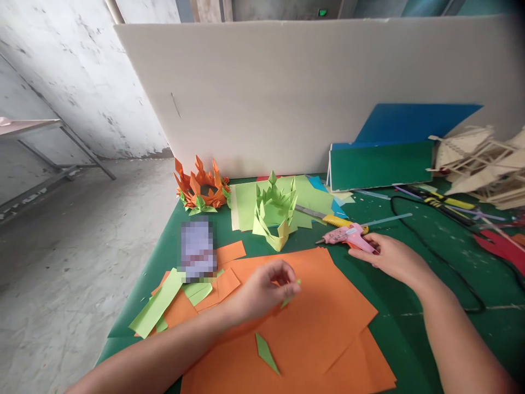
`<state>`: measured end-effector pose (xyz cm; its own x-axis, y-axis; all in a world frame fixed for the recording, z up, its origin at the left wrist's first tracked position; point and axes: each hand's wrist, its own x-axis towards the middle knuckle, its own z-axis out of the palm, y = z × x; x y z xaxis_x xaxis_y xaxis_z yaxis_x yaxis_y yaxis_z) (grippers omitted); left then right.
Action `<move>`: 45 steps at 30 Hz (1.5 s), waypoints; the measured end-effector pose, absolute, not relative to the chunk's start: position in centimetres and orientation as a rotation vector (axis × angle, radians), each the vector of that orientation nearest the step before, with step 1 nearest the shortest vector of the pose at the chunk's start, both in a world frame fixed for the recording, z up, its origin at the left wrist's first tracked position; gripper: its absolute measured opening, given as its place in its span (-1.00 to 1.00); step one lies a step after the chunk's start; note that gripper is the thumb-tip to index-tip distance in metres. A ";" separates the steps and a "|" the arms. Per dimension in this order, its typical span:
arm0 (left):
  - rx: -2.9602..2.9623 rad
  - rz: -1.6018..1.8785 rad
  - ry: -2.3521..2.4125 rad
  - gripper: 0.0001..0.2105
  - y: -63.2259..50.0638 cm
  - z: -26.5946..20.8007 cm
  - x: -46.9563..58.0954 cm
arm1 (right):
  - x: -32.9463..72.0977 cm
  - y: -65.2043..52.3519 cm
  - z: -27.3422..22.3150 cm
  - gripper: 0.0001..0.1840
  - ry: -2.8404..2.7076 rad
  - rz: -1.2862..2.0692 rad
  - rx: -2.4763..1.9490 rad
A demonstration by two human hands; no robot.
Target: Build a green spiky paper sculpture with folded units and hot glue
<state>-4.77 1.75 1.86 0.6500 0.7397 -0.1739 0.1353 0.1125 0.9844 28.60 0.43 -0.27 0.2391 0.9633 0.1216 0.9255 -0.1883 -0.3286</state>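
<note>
Over the orange paper sheets (311, 290), my left hand (268, 287) is closed, pinching a small green paper piece (286, 301) that is mostly hidden by the fingers. Below it, a folded green paper leaf (266, 353) lies on the orange paper. My right hand (385, 254) is wrapped round the handle of a pink hot glue gun (346, 234), whose nozzle points left. Just beyond both hands stands a light green folded paper crown (276, 219) with pointed tips. An orange paper crown with green leaves (200, 189) sits farther back at the left.
Green and orange paper scraps (158, 303) lie left of the orange sheets, beside a blurred-out rectangular object (199, 249). A yellow utility knife (336, 220) is behind the glue gun. A black cord (447, 262) curves at the right, near wooden models (488, 158). A pale board (287, 98) rises behind.
</note>
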 end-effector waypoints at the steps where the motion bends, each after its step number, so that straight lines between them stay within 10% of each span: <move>1: 1.307 0.599 0.808 -0.77 2.2 1.8 -4.6 | 28.5 0.5 -0.2 -0.40 -1.766 0.206 -2.208; 22: 1.011 0.843 0.957 -0.67 3.9 0.4 -4.0 | 20.9 -0.2 2.3 -0.75 -1.843 0.203 -1.848; 45: 1.022 0.839 1.009 -0.64 3.5 0.7 -3.7 | 21.2 -0.1 1.0 -0.68 -1.985 -0.042 -1.802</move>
